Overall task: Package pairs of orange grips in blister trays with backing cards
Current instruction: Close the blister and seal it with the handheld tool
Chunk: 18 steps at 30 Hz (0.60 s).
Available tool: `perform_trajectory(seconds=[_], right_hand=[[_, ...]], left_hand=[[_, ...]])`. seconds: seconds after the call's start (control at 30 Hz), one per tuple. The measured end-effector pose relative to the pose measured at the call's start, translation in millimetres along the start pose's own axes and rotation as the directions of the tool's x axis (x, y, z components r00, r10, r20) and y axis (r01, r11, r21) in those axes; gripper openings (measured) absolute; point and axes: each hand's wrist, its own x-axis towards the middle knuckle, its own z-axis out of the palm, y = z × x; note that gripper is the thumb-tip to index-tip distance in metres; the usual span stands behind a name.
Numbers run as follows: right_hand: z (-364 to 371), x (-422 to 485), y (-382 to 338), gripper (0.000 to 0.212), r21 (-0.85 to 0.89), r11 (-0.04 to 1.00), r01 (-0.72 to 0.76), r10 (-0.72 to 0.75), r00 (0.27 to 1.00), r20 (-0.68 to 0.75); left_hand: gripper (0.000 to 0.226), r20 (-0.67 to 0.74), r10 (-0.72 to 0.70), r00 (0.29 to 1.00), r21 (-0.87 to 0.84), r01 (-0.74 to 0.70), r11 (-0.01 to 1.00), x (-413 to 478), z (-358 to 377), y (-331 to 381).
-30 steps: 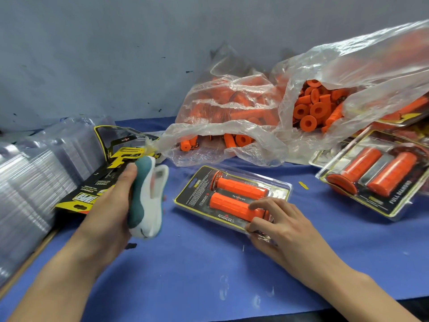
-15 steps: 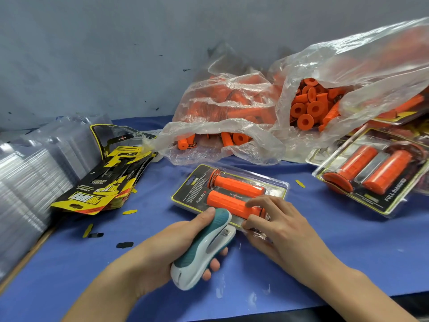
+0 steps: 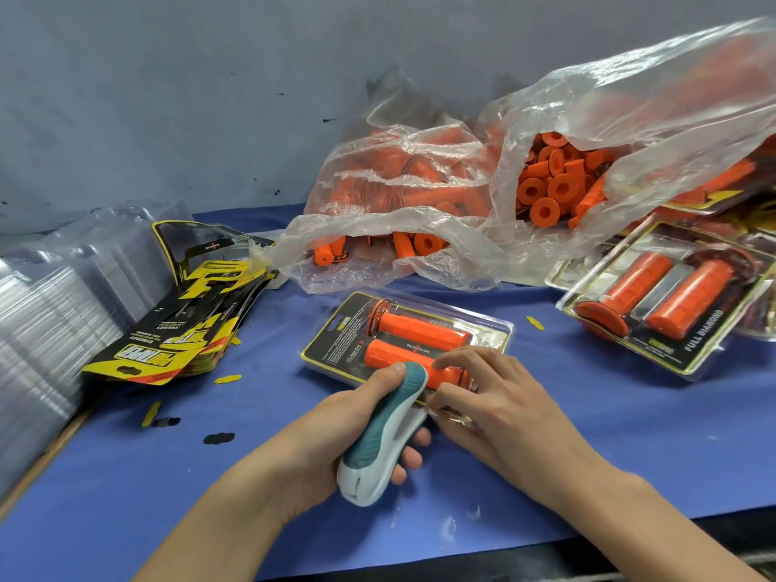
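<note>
Since a second ago: left hand [image 3: 336, 438], gripping teal-and-white stapler [image 3: 384, 434], moved from beside the backing cards [image 3: 176, 329] to the blister pack [image 3: 403, 342] near edge. Right hand [image 3: 491, 396]: fingers curled, pinching that pack's near edge beside the stapler nose. Pack: two orange grips [image 3: 420, 329] side by side, on blue surface [image 3: 126, 476]. Clear bags [image 3: 630, 119] behind: loose orange grips. Finished pack [image 3: 667, 300], right. Empty trays [image 3: 50, 287] stacked, left.

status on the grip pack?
Left hand grips stapler at blister pack near edge. Right hand pinches that edge. Nothing in the way.
</note>
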Motion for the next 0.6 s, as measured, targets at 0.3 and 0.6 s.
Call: perform_trajectory(seconds=[0.3,0.6], right_hand=[[0.1,-0.3,0.4,0.019,0.015,1.000,0.006,-0.005,1.000,-0.006],[2.4,-0.5,3.3,0.017,0.006,1.000,0.009,-0.009,1.000,-0.022]], left_hand=[[0.069,-0.036,0.006,0.999,-0.011,-0.007,1.000,4.6,3.2,-1.8],[0.059,-0.050,0.004,0.999,0.008,-0.004,1.000,3.7,4.2,-2.3]])
